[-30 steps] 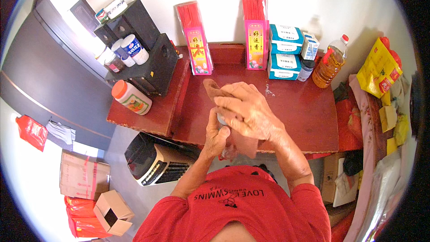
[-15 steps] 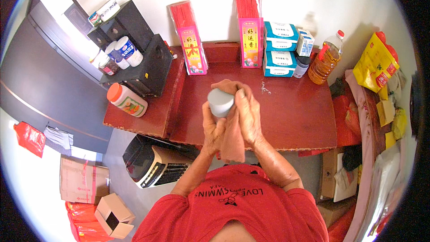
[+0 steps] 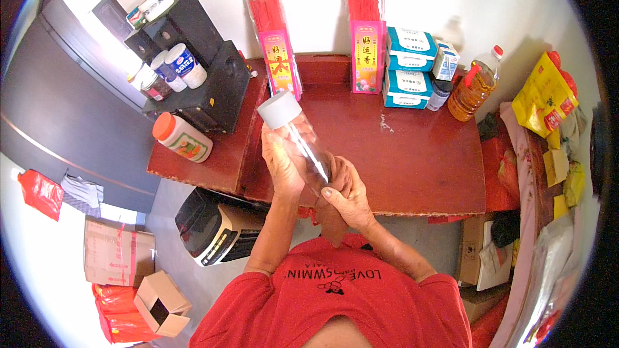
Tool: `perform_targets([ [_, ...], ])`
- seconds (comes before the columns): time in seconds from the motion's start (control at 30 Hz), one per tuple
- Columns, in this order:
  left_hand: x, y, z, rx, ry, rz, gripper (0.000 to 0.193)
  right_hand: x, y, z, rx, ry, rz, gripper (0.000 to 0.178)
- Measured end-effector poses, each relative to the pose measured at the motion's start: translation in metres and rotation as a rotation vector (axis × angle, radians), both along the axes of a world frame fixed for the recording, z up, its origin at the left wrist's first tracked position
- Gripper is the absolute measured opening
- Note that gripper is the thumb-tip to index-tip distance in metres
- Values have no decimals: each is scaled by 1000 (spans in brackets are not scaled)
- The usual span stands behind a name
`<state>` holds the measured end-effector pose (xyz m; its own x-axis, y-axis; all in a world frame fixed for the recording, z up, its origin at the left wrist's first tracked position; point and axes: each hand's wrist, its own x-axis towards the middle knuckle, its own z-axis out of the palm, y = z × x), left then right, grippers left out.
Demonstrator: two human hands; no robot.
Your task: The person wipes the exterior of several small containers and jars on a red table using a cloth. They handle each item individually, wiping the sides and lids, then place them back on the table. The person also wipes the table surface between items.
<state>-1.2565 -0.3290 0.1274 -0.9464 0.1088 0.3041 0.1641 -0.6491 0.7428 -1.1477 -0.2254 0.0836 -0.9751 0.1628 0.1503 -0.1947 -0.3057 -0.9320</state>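
Observation:
A clear, transparent bottle (image 3: pixel 311 154) with a pale grey lid (image 3: pixel 279 110) is held at a tilt over the red table's front part, lid end up and to the left. My left hand (image 3: pixel 281 166) grips it from the left, and its fingers show through the clear wall. At the lower end, my right hand (image 3: pixel 349 197) closes round a brown cloth (image 3: pixel 331 220) that is pressed against the bottle. The cloth hangs below my right hand, towards the red shirt. The bottle's base is hidden by the cloth and hand.
On the red table (image 3: pixel 412 161) stand two red incense packs (image 3: pixel 278 58), stacked blue-white tissue packs (image 3: pixel 409 87), an oil bottle (image 3: pixel 474 90) and an orange-lidded jar (image 3: pixel 182 137). Black speakers (image 3: pixel 209 84) carry several cans at the left. Cardboard boxes (image 3: pixel 119 251) lie on the floor.
The bottle has swung from lid-towards-view to a leftward tilt, showing its clear side. My right hand and the cloth have moved down to its lower end. My left hand has shifted left.

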Motion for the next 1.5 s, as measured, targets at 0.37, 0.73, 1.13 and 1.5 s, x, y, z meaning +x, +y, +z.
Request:
perform_targets([
  [0.37,20,22,3,-26,-243,83,50,-4,20,-4,310,-42,-230,69],
  [0.73,23,25,6,156,-170,10,61,-22,3,40,-524,-322,-190,38],
  [1.13,26,18,-26,-223,-155,34,72,-14,4,50,1077,391,-456,49],
  [1.5,55,10,-48,-257,99,-203,82,-46,36,97,-51,130,207,48],
])
